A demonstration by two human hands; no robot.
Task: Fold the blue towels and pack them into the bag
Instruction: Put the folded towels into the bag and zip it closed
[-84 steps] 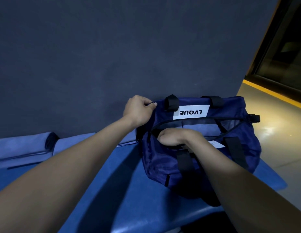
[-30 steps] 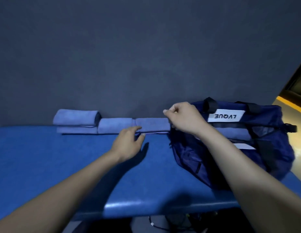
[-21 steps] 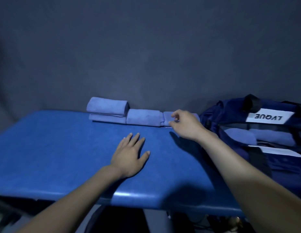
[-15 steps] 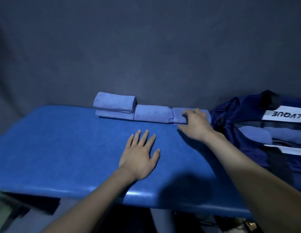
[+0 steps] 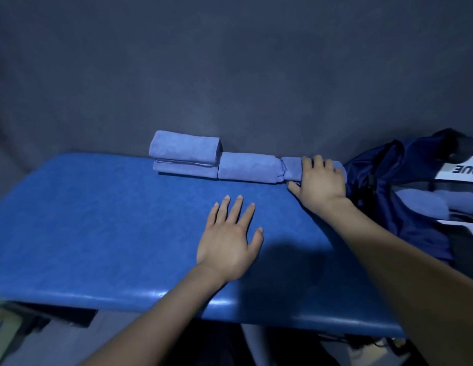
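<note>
Dim blue table [image 5: 98, 220]: the rightmost folded towel [image 5: 292, 169], far beside the bag [image 5: 404, 207], is clasped by the right hand [image 5: 319, 184], while the left hand [image 5: 230, 239] is laid flat, its fingers spread. If lifted one-handed, the folds could be loosened.

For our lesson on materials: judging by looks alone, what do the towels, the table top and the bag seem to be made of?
Towels: soft, matte cloth, probably microfibre or terry; fuzzy nap, no shine, stitched hem. Table top: smooth padded vinyl or similar, seemingly; glossy highlight along its rounded front edge. Bag: thin woven synthetic, likely nylon; creases with a faint sheen, plus a white label.
</note>
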